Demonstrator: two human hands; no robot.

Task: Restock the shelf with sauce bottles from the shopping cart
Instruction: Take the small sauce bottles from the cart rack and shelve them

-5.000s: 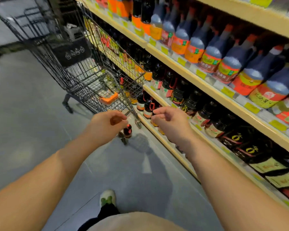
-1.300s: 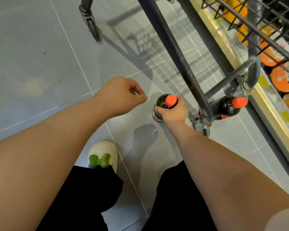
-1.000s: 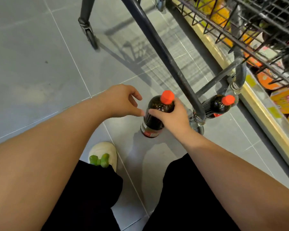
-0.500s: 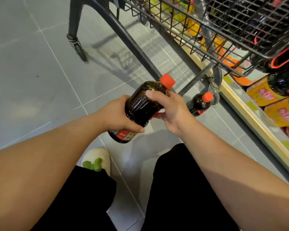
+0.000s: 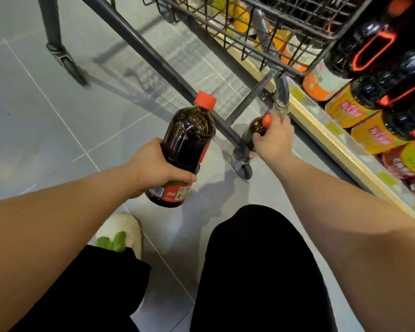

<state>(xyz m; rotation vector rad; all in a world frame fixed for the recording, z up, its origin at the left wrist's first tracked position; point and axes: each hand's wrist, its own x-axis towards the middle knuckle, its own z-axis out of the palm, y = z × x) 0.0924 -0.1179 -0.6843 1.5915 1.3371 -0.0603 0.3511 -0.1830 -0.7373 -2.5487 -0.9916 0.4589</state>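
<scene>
— Where are the sauce bottles just now?

— One is up off the floor [image 5: 34,111]. The person's left hand [image 5: 153,167] is wrapped round the lower half of a sauce bottle [image 5: 189,137], thumb lying across the label. The bottle leans with its red cap [image 5: 204,99] pointing toward the shopping cart [image 5: 304,73].

— And the other hand?

— The right hand [image 5: 273,140] is down by the cart's near caster [image 5: 243,167]. Its fingers are curled over the neck and cap of a second bottle [image 5: 252,130], dark with the same red top. That one is tucked between the cart's slanting frame bar [image 5: 141,52] and the front edge of the bottom shelf [image 5: 326,137].

— Is it standing on the floor?

— Hard to say from here. The hand and the frame cover its base, so it may be resting there or just clear of the tiles.

— What's on the shelf?

— Dark bottles [image 5: 379,44] with red trim, crowding the front edge beside the corner of the cart's basket. Orange-labelled ones [image 5: 347,111] sit lower down along the same edge.

— And the person?

— Crouched low in black trousers [image 5: 261,271], with one pale shoe [image 5: 122,232] with a green bit on top flat on the tiles below the left forearm.
</scene>
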